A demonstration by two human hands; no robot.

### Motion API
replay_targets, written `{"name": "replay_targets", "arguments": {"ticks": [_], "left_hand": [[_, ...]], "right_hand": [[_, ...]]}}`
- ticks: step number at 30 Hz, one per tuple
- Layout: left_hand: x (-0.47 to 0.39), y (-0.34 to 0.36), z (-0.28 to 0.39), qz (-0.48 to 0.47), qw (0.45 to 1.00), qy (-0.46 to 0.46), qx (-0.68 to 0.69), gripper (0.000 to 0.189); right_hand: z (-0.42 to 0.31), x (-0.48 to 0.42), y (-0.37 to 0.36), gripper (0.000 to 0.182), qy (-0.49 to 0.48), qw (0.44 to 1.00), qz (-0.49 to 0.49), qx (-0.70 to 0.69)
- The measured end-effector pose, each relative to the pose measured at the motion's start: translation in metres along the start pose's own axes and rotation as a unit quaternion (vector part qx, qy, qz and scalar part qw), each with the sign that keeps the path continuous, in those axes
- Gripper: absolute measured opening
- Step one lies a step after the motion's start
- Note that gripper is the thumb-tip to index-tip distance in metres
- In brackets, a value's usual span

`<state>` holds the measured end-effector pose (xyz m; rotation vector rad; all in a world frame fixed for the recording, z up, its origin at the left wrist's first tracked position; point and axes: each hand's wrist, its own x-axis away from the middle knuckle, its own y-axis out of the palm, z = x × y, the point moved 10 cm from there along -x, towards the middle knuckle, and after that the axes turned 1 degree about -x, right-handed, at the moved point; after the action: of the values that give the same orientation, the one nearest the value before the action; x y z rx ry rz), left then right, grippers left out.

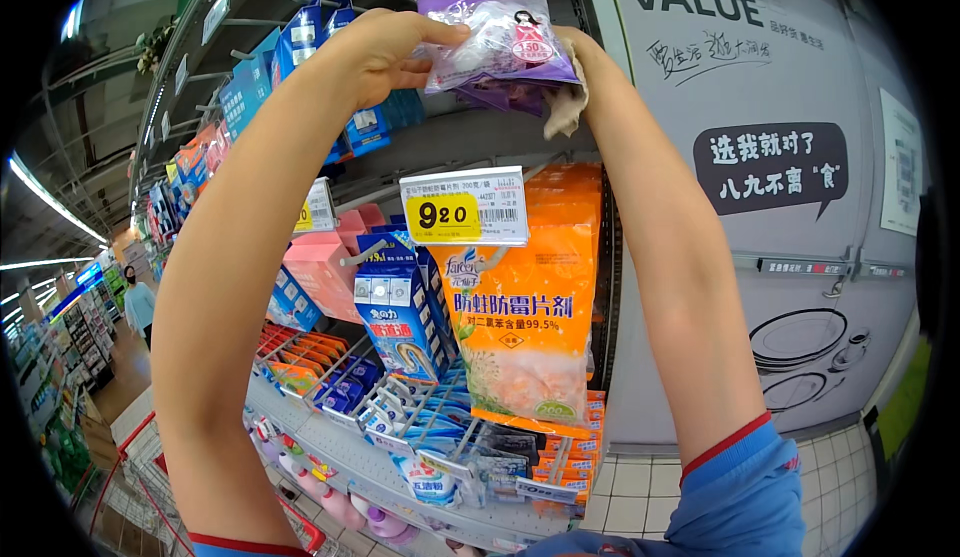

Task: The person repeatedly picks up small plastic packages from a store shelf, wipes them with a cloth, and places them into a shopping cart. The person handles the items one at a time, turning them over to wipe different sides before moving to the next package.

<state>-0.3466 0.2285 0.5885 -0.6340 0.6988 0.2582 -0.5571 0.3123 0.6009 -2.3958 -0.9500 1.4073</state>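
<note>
Both my arms reach up to a purple and clear plastic bag of white mothball tablets hanging at the top of a shop rack. My left hand is at the bag's left side, thumb on its front and fingers bent at its edge. My right hand is at the bag's right edge, mostly hidden behind it, with a beige cloth hanging by it. More purple packs show beneath the bag. Below hangs a price tag in front of an orange bag of mothproofing tablets.
Blue boxes and pink boxes hang left of the orange bag. Metal hooks jut outward. A grey printed door stands right. A red-trimmed shopping cart is lower left; a person stands in the aisle.
</note>
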Motion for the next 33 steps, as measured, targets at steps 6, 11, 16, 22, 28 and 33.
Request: {"name": "replay_targets", "arguments": {"ticks": [6,11,16,22,28,33], "left_hand": [[0.022,-0.007,0.007,-0.018,0.999,-0.010,0.045,0.049],[0.027,-0.003,-0.005,-0.005,0.998,-0.040,-0.041,0.048],[0.019,0.003,-0.006,0.016,0.999,-0.023,-0.024,0.056],[0.017,0.003,-0.001,0.080,0.990,-0.014,0.113,0.052],[0.025,-0.017,0.013,0.099,0.979,0.044,0.175,0.041],[0.071,-0.025,0.045,0.093,0.961,0.110,0.235,0.039]], "right_hand": [[-0.019,0.025,-0.012,0.037,0.140,0.976,0.165,-0.011],[-0.054,0.066,-0.041,0.041,0.109,0.938,0.281,0.170],[-0.122,0.103,-0.021,0.029,0.022,0.951,0.251,0.180],[-0.140,0.110,0.001,0.013,0.052,0.976,0.209,-0.032],[-0.191,0.111,0.020,0.016,-0.031,0.982,0.184,-0.024],[-0.237,0.134,0.032,0.031,-0.074,0.977,0.198,0.023]]}}
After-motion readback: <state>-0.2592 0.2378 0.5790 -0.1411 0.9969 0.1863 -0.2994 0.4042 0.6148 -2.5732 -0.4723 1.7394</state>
